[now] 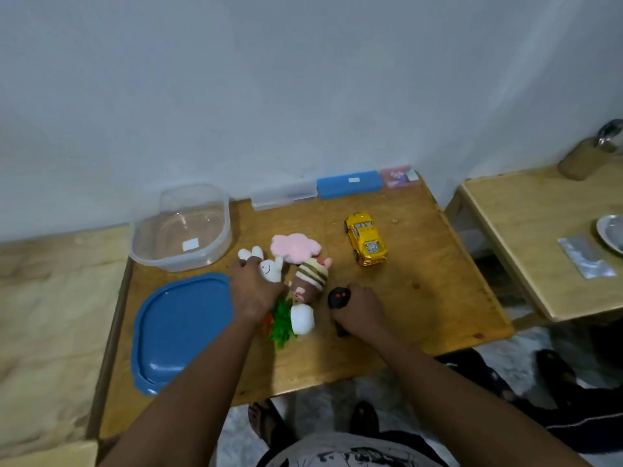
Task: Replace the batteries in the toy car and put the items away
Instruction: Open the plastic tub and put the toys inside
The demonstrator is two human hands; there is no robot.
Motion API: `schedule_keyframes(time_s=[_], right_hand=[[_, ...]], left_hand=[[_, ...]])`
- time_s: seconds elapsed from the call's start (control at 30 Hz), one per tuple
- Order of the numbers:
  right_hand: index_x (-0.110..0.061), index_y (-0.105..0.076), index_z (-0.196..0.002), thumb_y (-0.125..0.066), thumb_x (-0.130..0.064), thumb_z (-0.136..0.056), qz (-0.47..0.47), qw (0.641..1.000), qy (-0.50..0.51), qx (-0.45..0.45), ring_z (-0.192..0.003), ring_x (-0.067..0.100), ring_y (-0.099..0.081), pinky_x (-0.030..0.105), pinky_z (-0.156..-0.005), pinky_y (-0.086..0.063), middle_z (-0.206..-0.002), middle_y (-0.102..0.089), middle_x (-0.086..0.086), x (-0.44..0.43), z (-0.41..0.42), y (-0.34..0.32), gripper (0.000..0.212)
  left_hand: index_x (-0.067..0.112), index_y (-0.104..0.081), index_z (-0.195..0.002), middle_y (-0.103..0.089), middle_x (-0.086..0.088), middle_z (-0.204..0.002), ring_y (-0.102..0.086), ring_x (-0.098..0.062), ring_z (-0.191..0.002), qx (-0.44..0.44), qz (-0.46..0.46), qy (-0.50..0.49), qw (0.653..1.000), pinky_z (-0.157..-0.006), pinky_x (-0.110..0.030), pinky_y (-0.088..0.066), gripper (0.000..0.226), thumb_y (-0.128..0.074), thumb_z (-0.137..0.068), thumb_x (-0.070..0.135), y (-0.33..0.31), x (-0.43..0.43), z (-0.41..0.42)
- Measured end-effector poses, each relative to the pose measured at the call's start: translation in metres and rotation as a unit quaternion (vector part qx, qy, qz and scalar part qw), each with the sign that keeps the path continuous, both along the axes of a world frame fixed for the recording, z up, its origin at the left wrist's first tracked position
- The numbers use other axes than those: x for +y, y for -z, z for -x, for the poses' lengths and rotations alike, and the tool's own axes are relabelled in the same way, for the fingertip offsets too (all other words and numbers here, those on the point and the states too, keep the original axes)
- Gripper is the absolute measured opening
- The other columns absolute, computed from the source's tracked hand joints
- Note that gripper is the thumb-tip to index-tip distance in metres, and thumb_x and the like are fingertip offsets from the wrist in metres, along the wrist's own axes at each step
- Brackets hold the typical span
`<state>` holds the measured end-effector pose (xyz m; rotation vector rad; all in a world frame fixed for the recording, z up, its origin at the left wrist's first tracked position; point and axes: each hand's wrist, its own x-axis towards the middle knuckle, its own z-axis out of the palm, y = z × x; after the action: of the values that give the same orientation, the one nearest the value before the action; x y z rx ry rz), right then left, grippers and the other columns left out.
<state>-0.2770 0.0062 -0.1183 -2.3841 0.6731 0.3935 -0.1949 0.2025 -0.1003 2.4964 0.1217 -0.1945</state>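
Note:
A yellow toy car (365,243) stands on the wooden table (421,298), right of centre, untouched. My right hand (359,308) grips a black remote control (338,297) with red buttons, low on the table in front of the car. My left hand (254,288) holds a small white plush bunny (270,268) among a heap of soft toys: a pink one (295,248), a striped brown and cream one (312,279), and a white and green one (293,321). No batteries are visible.
A clear plastic tub (182,227) stands at the back left, its blue lid (178,328) lying in front of it. Clear, blue and pink cases (349,184) line the wall. A second table (539,237) with a metal plate stands to the right.

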Motion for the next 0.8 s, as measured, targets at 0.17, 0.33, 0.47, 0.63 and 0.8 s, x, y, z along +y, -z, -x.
schedule_keyframes(time_s=[0.17, 0.33, 0.47, 0.63, 0.8], right_hand=[[-0.019, -0.061, -0.106, -0.078, -0.040, -0.068, -0.112, 0.992, 0.053, -0.032, -0.089, 0.020, -0.061, 0.029, -0.068, -0.044, -0.100, -0.065, 0.002, -0.013, -0.009, -0.009, 0.047], [-0.028, -0.049, -0.105, -0.079, -0.031, -0.065, -0.195, 0.975, 0.060, -0.091, -0.091, 0.022, -0.062, 0.044, -0.079, -0.058, -0.099, -0.059, -0.002, -0.009, -0.034, -0.040, 0.051], [-0.027, -0.050, -0.110, -0.080, -0.024, -0.069, -0.222, 0.963, 0.054, -0.145, -0.095, 0.021, -0.061, 0.039, -0.082, -0.056, -0.105, -0.061, 0.000, 0.001, -0.066, -0.064, 0.051], [-0.048, -0.052, -0.100, -0.079, -0.044, -0.059, -0.267, 0.943, 0.087, -0.180, -0.092, 0.017, -0.066, 0.045, -0.081, -0.058, -0.103, -0.066, -0.011, 0.027, -0.107, -0.080, 0.049], [-0.038, -0.055, -0.113, -0.076, -0.033, -0.076, -0.235, 0.944, 0.068, -0.223, -0.097, 0.013, -0.060, 0.037, -0.089, -0.054, -0.101, -0.060, -0.014, 0.056, -0.146, -0.098, 0.043]], left_hand=[[0.014, -0.056, -0.127, -0.047, -0.012, -0.126, -0.053, -0.031, -0.109, -0.096, 0.045, -0.065, 0.992, -0.089, -0.042, -0.052, 0.068, -0.083, -0.068, 0.034, -0.018, -0.006, 0.008], [0.017, -0.054, -0.124, -0.046, -0.007, -0.121, -0.051, -0.026, -0.105, -0.175, 0.059, -0.066, 0.981, -0.080, -0.038, -0.051, 0.065, -0.079, -0.068, 0.039, -0.040, -0.007, 0.002], [0.016, -0.058, -0.117, -0.048, -0.004, -0.112, -0.054, -0.026, -0.097, -0.220, 0.112, -0.077, 0.966, -0.077, -0.039, -0.051, 0.059, -0.071, -0.066, 0.043, -0.060, 0.001, -0.018], [0.021, -0.059, -0.120, -0.052, 0.001, -0.114, -0.055, -0.016, -0.097, -0.221, 0.186, -0.091, 0.953, -0.078, -0.033, -0.050, 0.063, -0.070, -0.062, 0.042, -0.087, 0.035, -0.058], [0.021, -0.066, -0.120, -0.064, 0.004, -0.111, -0.060, -0.017, -0.095, -0.220, 0.230, -0.098, 0.943, -0.077, -0.028, -0.048, 0.052, -0.063, -0.071, 0.040, -0.104, 0.084, -0.097]])
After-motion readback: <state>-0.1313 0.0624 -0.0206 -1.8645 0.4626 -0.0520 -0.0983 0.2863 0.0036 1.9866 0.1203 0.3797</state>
